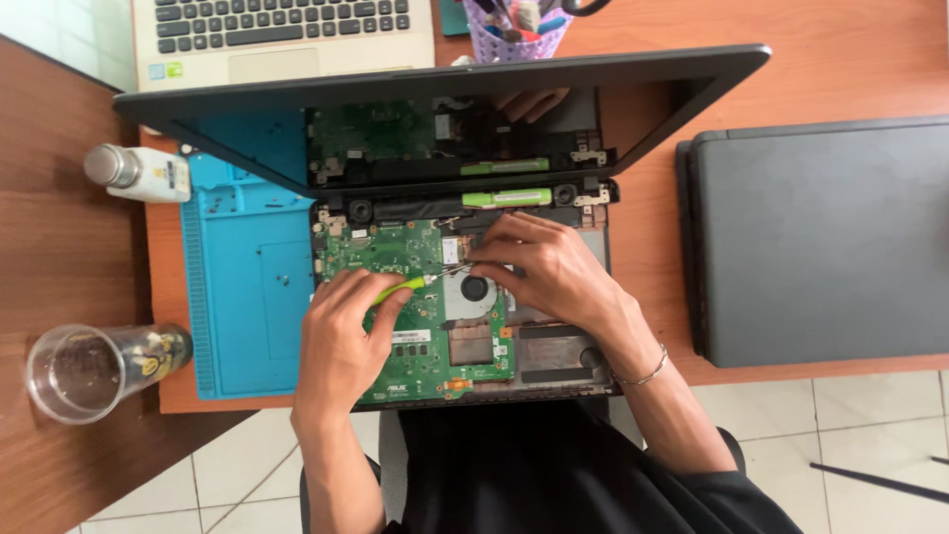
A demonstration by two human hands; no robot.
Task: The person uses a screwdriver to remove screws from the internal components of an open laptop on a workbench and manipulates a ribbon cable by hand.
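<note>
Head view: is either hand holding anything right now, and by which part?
The left hand holds a green-handled tool by its handle, tip toward the circuit board. The right hand rests fingertips on the open laptop; whether it grips anything cannot be told.

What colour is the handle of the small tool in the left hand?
Bright green: the slim tool's handle, held by the left hand, shows best in the head view.

- I see a green circuit board [410, 297] inside the black opened laptop [554, 351].
- My left grip [341, 341] pinches a lime-green tool [400, 289].
- A bright blue mat [242, 287] lies on the reddish-brown tabletop [850, 69].
- A dark grey closed laptop [820, 242].
</note>
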